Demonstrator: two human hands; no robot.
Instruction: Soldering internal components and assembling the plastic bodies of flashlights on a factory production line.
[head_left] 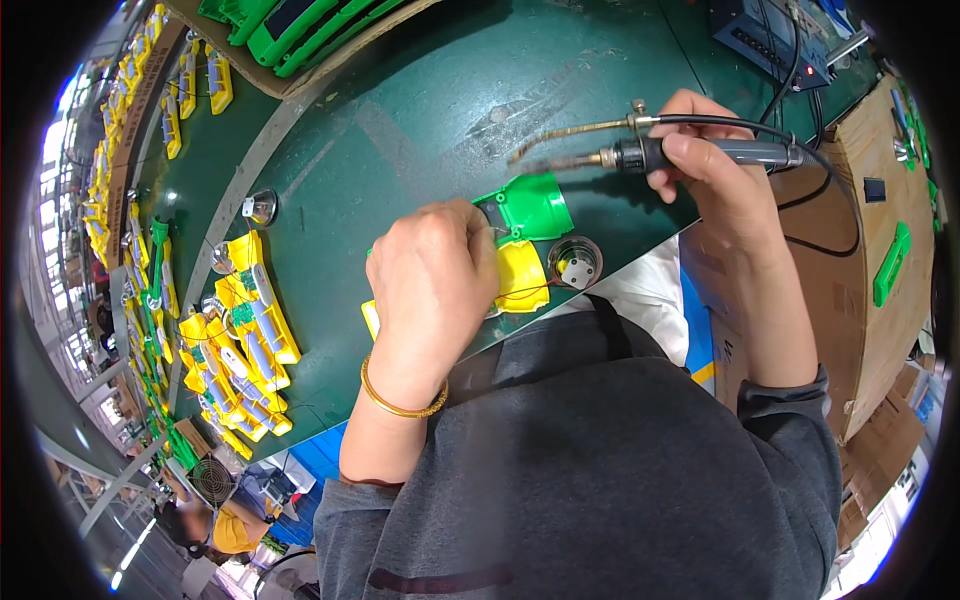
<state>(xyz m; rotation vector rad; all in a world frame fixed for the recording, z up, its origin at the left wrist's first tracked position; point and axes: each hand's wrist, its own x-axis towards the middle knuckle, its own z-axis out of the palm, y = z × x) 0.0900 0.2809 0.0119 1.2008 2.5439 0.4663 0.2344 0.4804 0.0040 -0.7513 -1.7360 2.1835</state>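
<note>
Head view: right hand (715, 165), grip closed around a soldering iron (630, 155), its blurred tip pointing left near the far edge of a green shell (540, 207). Left hand (430, 265) curled over the left side of green shell and yellow shell (522, 272); cannot tell what its grip pinches. Both shells on dark green counter (600, 70), round lamp piece (576, 265) just right of the yellow one.

Green worktable (345, 170), bright windows (66, 115) leftward, glowing strip light (133, 552)
</note>
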